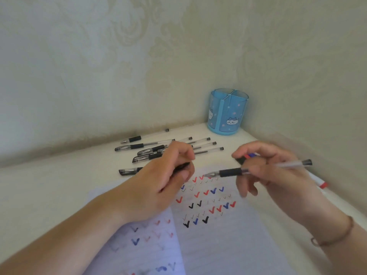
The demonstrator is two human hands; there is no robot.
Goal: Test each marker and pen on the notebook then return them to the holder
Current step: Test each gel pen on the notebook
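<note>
My right hand (pixel 264 167) pinches an uncapped pen (pixel 258 170); left hand (pixel 164 179) curls around its cap (pixel 181 166); a hurried recapping risks inking those fingertips.

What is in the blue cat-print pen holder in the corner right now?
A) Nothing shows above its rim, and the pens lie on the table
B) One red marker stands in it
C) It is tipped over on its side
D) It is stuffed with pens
A: the blue holder stands upright with nothing rising above its rim, while a group of capped pens lies on the table to its left.
</note>
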